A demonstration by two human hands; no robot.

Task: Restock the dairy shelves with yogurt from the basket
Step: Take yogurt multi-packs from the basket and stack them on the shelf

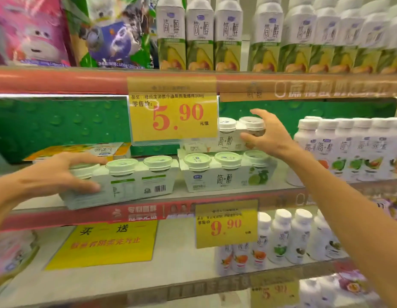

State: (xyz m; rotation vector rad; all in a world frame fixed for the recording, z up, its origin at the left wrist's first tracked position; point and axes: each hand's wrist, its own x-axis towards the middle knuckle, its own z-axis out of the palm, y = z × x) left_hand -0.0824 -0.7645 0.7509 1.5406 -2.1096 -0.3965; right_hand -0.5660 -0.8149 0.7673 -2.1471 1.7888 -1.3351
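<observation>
Left hand (pixel 59 174): closest to me, it grips the green three-cup pack (pixel 124 183) at its left end, fingers over the first lid and down the front of the sleeve. The pack sits at the front lip of the middle shelf (pixel 215 197), turned a little askew.

Right hand (pixel 267 135): further in, fingers curled round the right-hand cup of the upper pack (pixel 234 135), which is stacked on the lime pack (pixel 226 174).

Basket: not in view, so I cannot say how much yogurt is left to bring up.

Step in hand: as I judge it, seating both packs on this shelf.

How I would do it well: slide the green pack straight back until its long side runs parallel with the lime pack beside it, then push from the sleeve, not the lids. With the right hand, settle the upper pack flat and square before letting go, since it rests only on lids.

In the way: the 5.90 price tag (pixel 173 117) hangs down over the left part of the upper pack and hides it; I would keep my wrist under it.

Further back and round about: an orange pack (pixel 86 151) lies flat behind the left hand. White bottles (pixel 348 150) crowd just right of the stack, so little room sideways. Tall cartons (pixel 199 34) fill the shelf above.
</observation>
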